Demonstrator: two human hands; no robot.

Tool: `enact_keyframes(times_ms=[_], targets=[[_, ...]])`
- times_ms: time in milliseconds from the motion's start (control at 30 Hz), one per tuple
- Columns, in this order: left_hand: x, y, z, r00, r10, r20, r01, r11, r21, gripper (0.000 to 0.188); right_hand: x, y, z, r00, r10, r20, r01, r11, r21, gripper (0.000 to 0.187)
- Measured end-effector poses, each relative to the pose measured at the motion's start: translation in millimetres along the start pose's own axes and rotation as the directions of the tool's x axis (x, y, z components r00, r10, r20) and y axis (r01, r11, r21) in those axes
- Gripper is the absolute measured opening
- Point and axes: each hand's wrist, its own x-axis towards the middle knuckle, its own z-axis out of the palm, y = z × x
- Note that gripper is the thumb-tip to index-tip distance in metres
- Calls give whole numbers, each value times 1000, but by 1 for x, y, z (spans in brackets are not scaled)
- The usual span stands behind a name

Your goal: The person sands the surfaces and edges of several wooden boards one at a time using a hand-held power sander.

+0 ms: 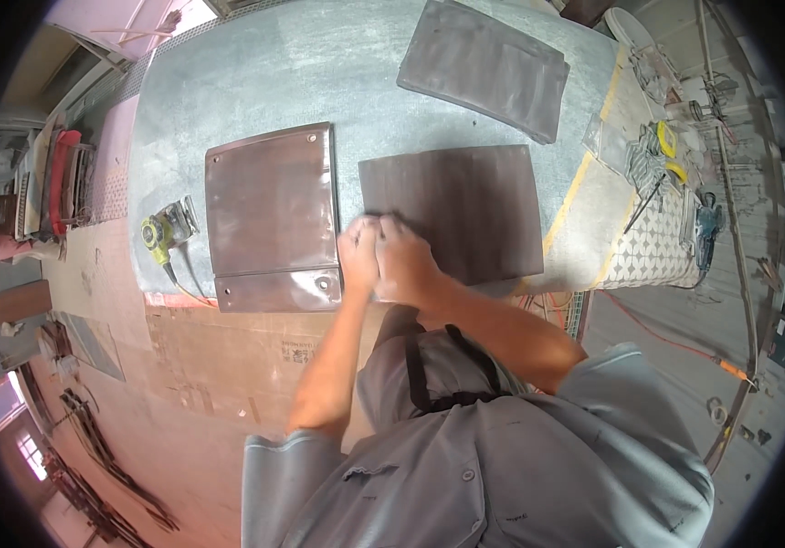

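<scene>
My left hand (360, 256) and my right hand (404, 258) are side by side at the left edge of a dark brown flat panel (474, 215). The fingers of both hands are curled closed, and a little dark patch shows at their tips. What they hold, if anything, is hidden and slightly blurred. Just left of my hands lies a glossy brown panel (269, 205) with round holes near its corners and a seam across its near end. A stack of similar dark panels (484, 68) lies at the far right.
Everything lies on a table with a grey-green cover (347, 100). A green power sander (164, 230) with a cord stands at the left. On the right are yellow tape rolls (668, 139), a crumpled cloth (645, 160) and a teal power tool (708, 224). Cardboard (228, 361) covers the floor below.
</scene>
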Motion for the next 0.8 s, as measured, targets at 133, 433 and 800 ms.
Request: enact_keyframes(times_ms=[133,433,800], targets=[[80,22,8,1000,0,16,-2,995,101,28,66,17,-18,993,91,75,-86,994,-69,59],[182,41,24,997,16,71,-28,985,170,36,143,40,-42,987,144,-74,-149,986,-71,41],[10,1,-4,994,106,-1,-105,991,80,23,5,2,7,999,-11,-32,10,1000,-29,63]])
